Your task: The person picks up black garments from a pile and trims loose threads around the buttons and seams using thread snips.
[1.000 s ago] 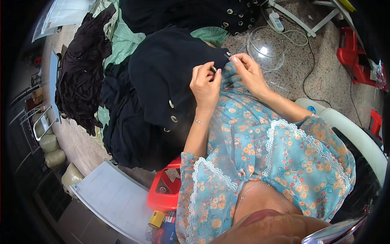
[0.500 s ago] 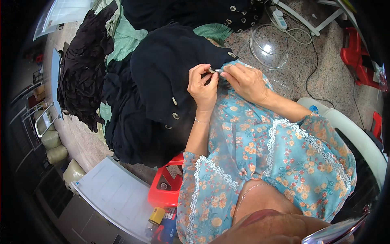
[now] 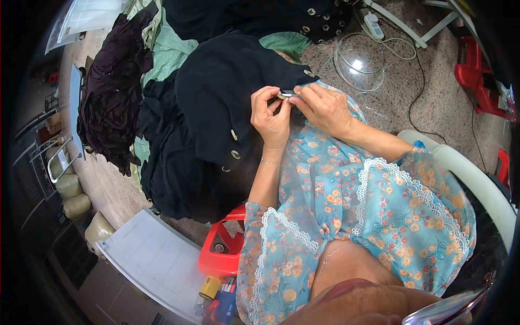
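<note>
Pale small piece (image 3: 286, 95), kind unclear, is pinched in the fingertips of left hand (image 3: 270, 120) and right hand (image 3: 326, 111), over black cloth (image 3: 222, 89) bearing pale rings (image 3: 235, 154). Red stool (image 3: 218, 264) stands left of the person.

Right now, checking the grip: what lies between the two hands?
In the head view, a small pale piece lies between the left hand and the right hand; it is too small to identify.
</note>
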Demonstrator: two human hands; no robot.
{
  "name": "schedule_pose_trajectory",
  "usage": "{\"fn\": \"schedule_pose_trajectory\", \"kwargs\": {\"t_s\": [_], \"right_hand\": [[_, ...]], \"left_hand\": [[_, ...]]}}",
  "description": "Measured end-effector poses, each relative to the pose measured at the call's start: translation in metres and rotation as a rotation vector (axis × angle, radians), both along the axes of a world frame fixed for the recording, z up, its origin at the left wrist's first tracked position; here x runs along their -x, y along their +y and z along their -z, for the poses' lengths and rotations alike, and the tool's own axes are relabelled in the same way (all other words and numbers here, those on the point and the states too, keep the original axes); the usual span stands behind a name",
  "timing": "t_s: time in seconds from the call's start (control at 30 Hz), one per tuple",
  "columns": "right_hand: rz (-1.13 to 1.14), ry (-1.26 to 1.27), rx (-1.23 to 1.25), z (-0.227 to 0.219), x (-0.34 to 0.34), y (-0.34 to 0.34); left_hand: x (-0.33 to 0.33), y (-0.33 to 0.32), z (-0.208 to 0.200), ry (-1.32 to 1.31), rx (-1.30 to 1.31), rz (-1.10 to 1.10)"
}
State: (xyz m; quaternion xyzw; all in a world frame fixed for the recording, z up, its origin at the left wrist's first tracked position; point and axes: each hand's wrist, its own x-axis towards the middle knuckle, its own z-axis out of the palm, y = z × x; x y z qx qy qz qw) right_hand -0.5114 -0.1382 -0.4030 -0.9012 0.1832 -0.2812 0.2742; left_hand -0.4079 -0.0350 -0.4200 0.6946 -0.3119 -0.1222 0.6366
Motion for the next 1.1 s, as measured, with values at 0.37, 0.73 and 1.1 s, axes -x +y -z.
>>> {"fn": "schedule_pose_trajectory", "kwargs": {"t_s": [0.37, 0.73, 1.1], "right_hand": [[0.018, -0.098, 0.044, 0.007, -0.006, 0.003], [0.044, -0.095, -0.098, 0.007, -0.007, 0.004], [0.418, -0.168, -1.343, -0.001, -0.008, -0.024]], "left_hand": [[0.002, -0.002, -0.001, -0.089, 0.018, -0.059], [0.004, -0.004, -0.001, -0.131, -0.002, -0.080], [-0.015, 0.019, -0.014, -0.505, -0.293, -0.087]]}}
